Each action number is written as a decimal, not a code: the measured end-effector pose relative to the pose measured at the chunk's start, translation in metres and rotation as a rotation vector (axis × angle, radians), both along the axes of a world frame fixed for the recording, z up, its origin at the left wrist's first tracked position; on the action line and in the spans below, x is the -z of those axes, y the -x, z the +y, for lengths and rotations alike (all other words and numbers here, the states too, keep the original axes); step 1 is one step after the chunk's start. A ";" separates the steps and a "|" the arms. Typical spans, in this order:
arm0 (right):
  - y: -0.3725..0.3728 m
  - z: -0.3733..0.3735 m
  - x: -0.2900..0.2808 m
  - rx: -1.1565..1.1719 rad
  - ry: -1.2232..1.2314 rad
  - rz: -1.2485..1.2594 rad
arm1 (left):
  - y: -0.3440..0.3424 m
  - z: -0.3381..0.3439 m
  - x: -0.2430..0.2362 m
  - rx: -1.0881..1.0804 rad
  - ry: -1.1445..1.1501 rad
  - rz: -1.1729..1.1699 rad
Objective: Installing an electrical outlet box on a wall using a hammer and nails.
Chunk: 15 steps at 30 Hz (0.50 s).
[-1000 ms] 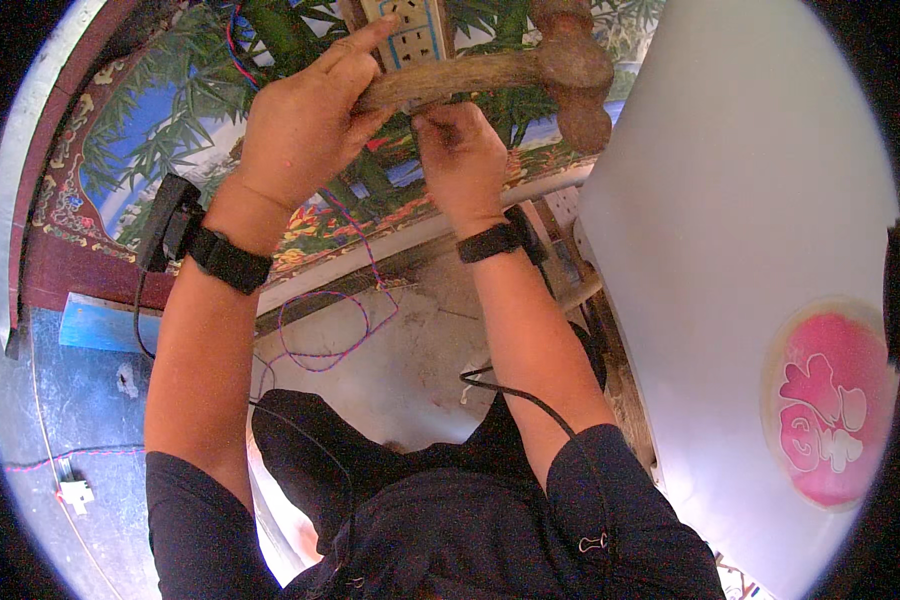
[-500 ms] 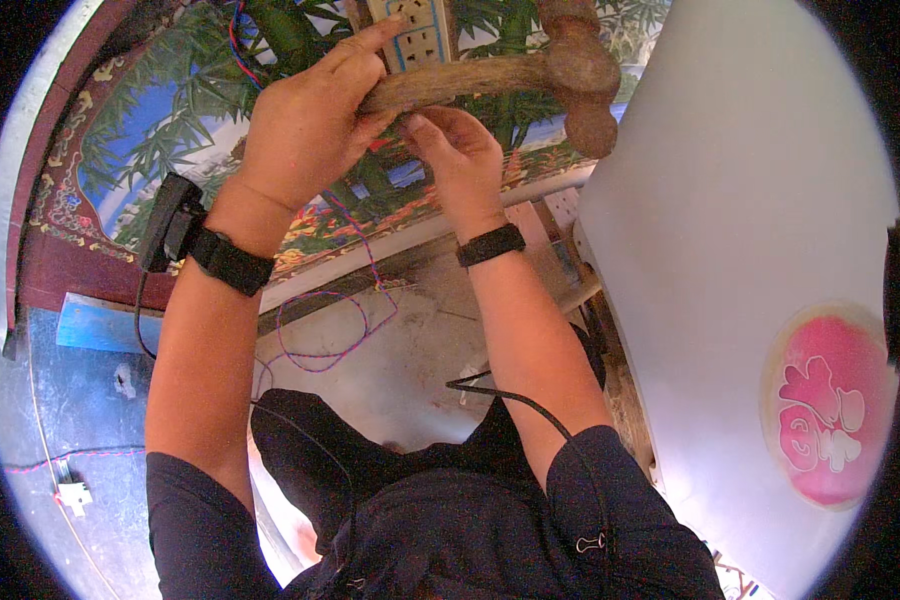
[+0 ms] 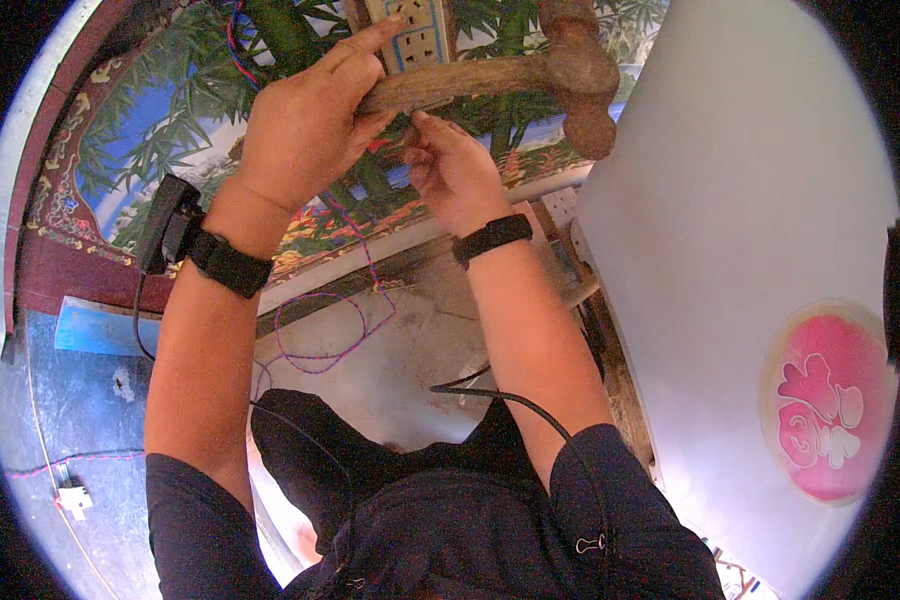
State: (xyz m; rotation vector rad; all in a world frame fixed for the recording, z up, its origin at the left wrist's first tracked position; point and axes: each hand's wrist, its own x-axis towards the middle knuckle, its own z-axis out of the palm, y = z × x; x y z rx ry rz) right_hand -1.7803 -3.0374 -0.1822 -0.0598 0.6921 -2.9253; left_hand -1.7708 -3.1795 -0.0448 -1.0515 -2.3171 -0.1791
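My left hand [image 3: 308, 132] lies at the end of a brown wooden bar [image 3: 470, 85], its thumb below the bar and its forefinger stretched over a white socket panel [image 3: 417, 45]. Behind the bar, its other fingers are partly hidden. At its right end the bar meets a knobbed, rounded brown crosspiece [image 3: 582, 75]. Just under the bar, my right hand [image 3: 457, 175] has its fingers curled and its fingertips pinched together near the left thumb. Whatever is between those tips is too small to make out.
A painted panel with bamboo [image 3: 185, 140] backs the hands. To the right stands a big white surface with a pink round sticker [image 3: 820, 400]. Twisted red-blue wire [image 3: 320, 365] loops below. A blue strip [image 3: 100, 325] and a small white connector [image 3: 73, 497] sit at the left.
My right hand has turned at the wrist, and its curled lower fingers now show. Its fingertips stay close under the bar. My left hand and the bar have hardly moved.
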 end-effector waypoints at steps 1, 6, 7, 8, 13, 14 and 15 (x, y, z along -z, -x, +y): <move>0.000 0.001 0.000 0.007 0.007 -0.034 | -0.001 -0.001 0.000 -0.004 0.010 -0.015; -0.005 0.001 -0.011 -0.008 0.035 -0.074 | -0.001 -0.002 -0.002 -0.005 0.022 -0.025; -0.005 0.001 -0.012 -0.009 0.054 -0.091 | -0.001 -0.002 -0.002 0.006 0.017 -0.017; -0.004 0.000 -0.013 -0.010 0.073 -0.109 | -0.001 -0.002 -0.001 0.017 0.012 -0.009; 0.006 -0.008 -0.005 0.029 0.163 -0.089 | -0.001 -0.001 -0.001 0.021 0.000 0.016; 0.008 -0.009 -0.003 0.048 0.200 -0.097 | -0.001 -0.001 -0.001 0.011 0.002 0.009; 0.008 -0.009 -0.001 0.047 0.200 -0.096 | -0.001 -0.001 0.000 0.010 0.003 0.010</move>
